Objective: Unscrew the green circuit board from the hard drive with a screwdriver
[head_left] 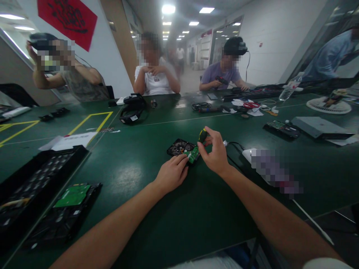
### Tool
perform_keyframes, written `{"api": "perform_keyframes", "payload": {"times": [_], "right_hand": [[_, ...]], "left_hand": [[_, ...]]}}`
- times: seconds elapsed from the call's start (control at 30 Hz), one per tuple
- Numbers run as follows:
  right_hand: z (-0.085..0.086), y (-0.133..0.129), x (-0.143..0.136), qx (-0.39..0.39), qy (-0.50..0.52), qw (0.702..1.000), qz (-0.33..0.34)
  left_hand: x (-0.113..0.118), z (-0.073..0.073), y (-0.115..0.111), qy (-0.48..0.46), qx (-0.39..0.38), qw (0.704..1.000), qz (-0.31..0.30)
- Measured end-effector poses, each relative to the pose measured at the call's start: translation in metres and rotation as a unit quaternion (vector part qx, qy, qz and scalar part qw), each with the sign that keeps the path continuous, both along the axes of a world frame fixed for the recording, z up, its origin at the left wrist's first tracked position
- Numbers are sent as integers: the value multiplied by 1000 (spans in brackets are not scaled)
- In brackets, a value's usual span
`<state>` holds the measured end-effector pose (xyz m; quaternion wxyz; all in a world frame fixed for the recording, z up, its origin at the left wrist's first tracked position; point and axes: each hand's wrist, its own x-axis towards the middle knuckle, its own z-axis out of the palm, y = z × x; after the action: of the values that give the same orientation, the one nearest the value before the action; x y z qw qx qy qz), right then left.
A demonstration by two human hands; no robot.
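A hard drive (pixel 179 147) lies on the green table in front of me, its dark underside up and a green circuit board (pixel 193 154) at its near right end. My left hand (pixel 173 172) is closed on the drive's near edge, with fingertips against the board. In my right hand (pixel 215 152), thumb and fingers pinch a screwdriver (pixel 202 135) by its black and yellow handle. It stands roughly upright over the right end of the board. Its tip is hidden behind my fingers, so contact with a screw cannot be made out.
Another drive (pixel 73 195) with a green board lies at left, by a long black tray (pixel 42 175). To the right are a power strip (pixel 266 168) with a cable, a grey metal case (pixel 322 127) and a drive (pixel 282 129). Several people sit or stand across the table.
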<state>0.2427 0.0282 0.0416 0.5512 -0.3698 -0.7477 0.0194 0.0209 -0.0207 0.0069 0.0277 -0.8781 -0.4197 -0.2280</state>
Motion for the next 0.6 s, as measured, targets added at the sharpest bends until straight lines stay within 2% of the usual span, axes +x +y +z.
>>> {"api": "perform_keyframes", "payload": {"times": [0.43,0.6], "right_hand": [[1,-1,-1,-1,-3,1000,14],[2,-1,-1,-2,-5,1000,15]], "left_hand": [[-1,1,-2,8,1,1000,-4],[0,-1,-3,25,2,999,25]]}}
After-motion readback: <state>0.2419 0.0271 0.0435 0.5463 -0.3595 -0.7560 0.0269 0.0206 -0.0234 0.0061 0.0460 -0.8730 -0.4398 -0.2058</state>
